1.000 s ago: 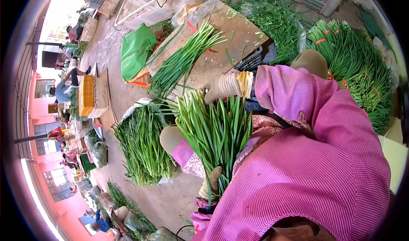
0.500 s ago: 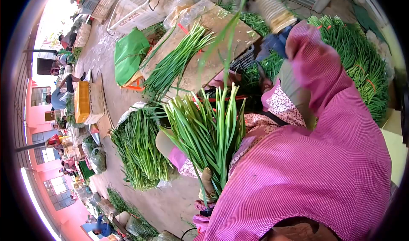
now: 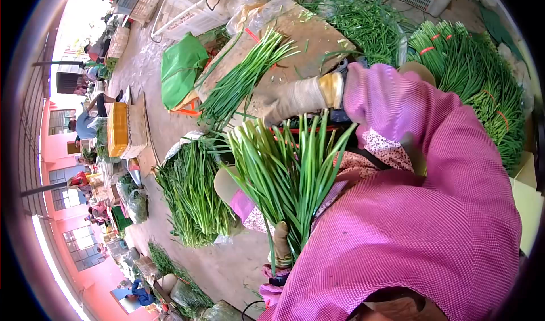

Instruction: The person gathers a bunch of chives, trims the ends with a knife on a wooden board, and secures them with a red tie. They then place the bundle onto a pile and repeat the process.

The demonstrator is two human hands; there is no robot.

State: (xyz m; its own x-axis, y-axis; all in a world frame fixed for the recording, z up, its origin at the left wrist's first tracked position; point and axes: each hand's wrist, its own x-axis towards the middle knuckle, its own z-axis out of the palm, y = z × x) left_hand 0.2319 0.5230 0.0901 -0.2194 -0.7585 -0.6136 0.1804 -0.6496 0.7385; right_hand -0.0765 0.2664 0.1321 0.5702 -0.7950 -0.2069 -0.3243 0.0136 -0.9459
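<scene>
My left hand (image 3: 281, 246), in a beige glove, is wrapped round a thick bunch of garlic chives (image 3: 278, 173), with the pale stalk ends pointing up and away from me. My right hand (image 3: 284, 100), gloved too, reaches across just beyond those pale ends; its fingers are blurred and partly hidden, so I cannot tell whether they hold anything. Past it, a smaller bundle of chives (image 3: 247, 74) with a red band lies on a worn wooden board (image 3: 318, 34).
A pile of loose chives (image 3: 196, 199) lies on the floor to the left. Banded bundles (image 3: 477, 82) are stacked at the right, and cut leaves (image 3: 363, 25) are heaped behind the board. A green bag (image 3: 183, 71) and a white crate (image 3: 198, 5) stand farther off.
My right hand has swung from the far upper right back toward the bunch; the loose leaves seen in the air are gone from there. My left hand keeps its hold.
</scene>
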